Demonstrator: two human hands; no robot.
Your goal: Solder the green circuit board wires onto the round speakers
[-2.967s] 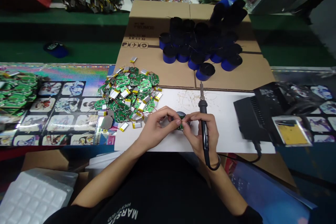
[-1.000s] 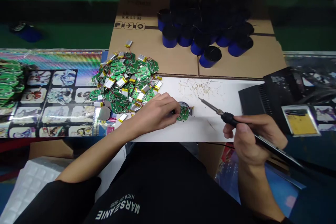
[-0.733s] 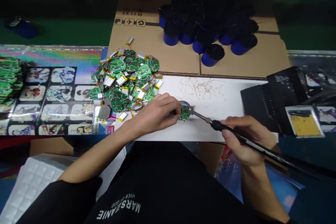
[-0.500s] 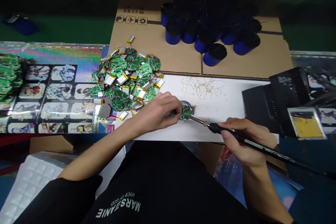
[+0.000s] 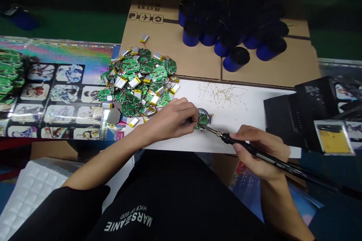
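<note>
Green circuit board point(image 5: 203, 120) pinched by the left hand point(image 5: 172, 116), fingertips together; the right hand point(image 5: 260, 153) grips a soldering iron point(image 5: 240, 144), tip touching the board.

Two hands point(image 5: 166, 122) point(image 5: 260, 152), one soldering iron point(image 5: 240, 145); one pinched circuit board point(image 5: 203, 119)

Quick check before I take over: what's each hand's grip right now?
Left hand: closed, pinching small green circuit board.
Right hand: closed, holding black soldering iron.
</note>
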